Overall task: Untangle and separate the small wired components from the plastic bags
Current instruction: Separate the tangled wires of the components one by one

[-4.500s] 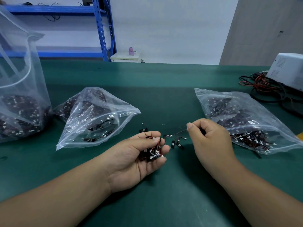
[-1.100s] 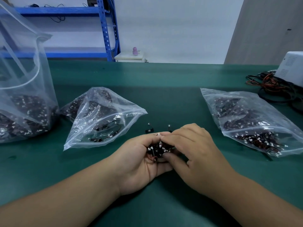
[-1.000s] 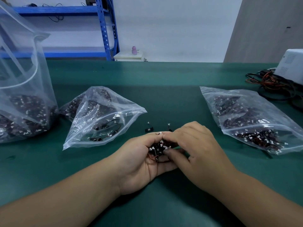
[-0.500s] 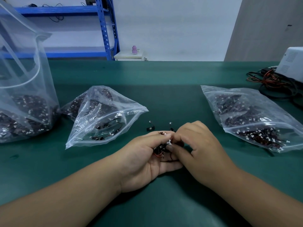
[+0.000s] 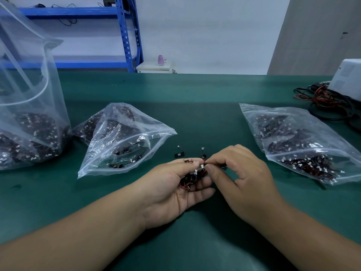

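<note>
My left hand (image 5: 172,190) lies palm up on the green mat and cups a tangled clump of small wired components (image 5: 190,178), black and red wires with white plugs. My right hand (image 5: 242,173) pinches one component at the top of that clump between thumb and forefinger. Two loose components (image 5: 179,153) (image 5: 203,154) lie on the mat just beyond my fingers. A clear bag (image 5: 125,139) with components sits to the left, another bag (image 5: 300,145) to the right, and a tall open bag (image 5: 29,118) stands at the far left.
A white device (image 5: 347,79) and a heap of red and black cables (image 5: 328,102) occupy the table's right rear. Blue shelving (image 5: 127,34) and a small white cabinet (image 5: 154,67) stand behind the green table (image 5: 195,90).
My right hand came back from the mat to the clump in my left hand and now picks at its top. The clump has sunk deeper behind my left fingers.
</note>
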Available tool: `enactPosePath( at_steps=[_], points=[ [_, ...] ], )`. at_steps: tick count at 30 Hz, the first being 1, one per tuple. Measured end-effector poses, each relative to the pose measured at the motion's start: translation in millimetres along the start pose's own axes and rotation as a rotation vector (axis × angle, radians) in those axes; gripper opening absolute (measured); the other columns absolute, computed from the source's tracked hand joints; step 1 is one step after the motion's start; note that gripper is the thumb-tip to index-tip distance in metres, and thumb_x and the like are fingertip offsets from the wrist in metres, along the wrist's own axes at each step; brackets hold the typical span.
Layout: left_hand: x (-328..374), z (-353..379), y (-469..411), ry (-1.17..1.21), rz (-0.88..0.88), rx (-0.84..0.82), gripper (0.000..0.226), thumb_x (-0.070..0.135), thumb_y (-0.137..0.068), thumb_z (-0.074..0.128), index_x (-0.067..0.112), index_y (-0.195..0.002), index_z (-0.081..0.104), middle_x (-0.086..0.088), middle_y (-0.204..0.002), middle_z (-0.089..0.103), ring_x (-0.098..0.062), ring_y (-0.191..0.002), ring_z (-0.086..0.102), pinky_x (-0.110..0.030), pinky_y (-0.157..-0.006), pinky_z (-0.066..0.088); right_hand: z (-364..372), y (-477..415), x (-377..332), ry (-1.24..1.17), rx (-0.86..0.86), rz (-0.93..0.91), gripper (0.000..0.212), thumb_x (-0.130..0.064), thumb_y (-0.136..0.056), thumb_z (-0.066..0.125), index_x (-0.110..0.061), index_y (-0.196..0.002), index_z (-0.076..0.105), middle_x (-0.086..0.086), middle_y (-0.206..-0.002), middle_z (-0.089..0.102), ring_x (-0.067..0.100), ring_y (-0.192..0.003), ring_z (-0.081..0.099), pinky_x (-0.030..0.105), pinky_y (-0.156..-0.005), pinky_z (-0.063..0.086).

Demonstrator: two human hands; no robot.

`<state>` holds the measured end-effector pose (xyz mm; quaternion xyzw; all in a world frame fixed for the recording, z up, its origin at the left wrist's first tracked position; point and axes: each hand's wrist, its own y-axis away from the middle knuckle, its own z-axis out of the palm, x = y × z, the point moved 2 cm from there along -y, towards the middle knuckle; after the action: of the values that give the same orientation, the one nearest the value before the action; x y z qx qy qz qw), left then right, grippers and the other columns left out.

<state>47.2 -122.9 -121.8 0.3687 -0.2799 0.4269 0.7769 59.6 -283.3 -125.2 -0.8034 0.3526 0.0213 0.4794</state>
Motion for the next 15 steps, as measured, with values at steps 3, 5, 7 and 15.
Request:
enactPosePath(
  at_steps=[3,5,7,15],
  points=[
    [-0.4,-0.2,0.0,0.02,0.003,0.027,0.029,0.005,-0.093,0.057,0.002,-0.122,0.061,-0.011,-0.08,0.066,-0.018,-0.062,0.063,-0.033,-0.06,0.059,-0.9,-0.1,-1.0,-0.017,0.042,-0.014,0.014,-0.024,-0.096,0.059,-0.017,-0.086,0.066,-0.011,-0.081,0.061,0.014,-0.077,0.056,0.031,-0.07,0.045],
    [-0.1,0.7,0.4,0.034,0.004,0.041,0.025,0.004,-0.091,0.059,0.005,-0.116,0.064,-0.01,-0.078,0.065,-0.017,-0.059,0.061,-0.032,-0.056,0.058,-1.8,-0.6,-1.5,-0.032,0.073,-0.003,0.015,-0.024,-0.097,0.056,-0.017,-0.087,0.064,-0.013,-0.083,0.058,0.012,-0.078,0.056,0.028,-0.071,0.045],
    [0.0,1.7,1.2,0.043,0.002,0.059,0.017,0.004,-0.09,0.061,0.009,-0.106,0.065,-0.01,-0.076,0.064,-0.016,-0.057,0.059,-0.031,-0.053,0.056,-3.1,-0.8,-1.6,-0.041,0.096,0.024,0.014,-0.024,-0.097,0.054,-0.018,-0.087,0.061,-0.018,-0.083,0.055,0.005,-0.08,0.054,0.02,-0.073,0.043],
    [0.1,4.2,3.5,0.009,0.0,0.036,0.014,0.007,-0.078,0.068,0.011,-0.092,0.067,-0.008,-0.075,0.061,-0.015,-0.054,0.056,-0.03,-0.052,0.056,-5.2,-2.8,-1.9,-0.062,0.147,0.137,0.014,-0.028,-0.098,0.049,-0.022,-0.086,0.055,-0.017,-0.081,0.053,0.002,-0.078,0.052,0.009,-0.07,0.036]
  ],
)
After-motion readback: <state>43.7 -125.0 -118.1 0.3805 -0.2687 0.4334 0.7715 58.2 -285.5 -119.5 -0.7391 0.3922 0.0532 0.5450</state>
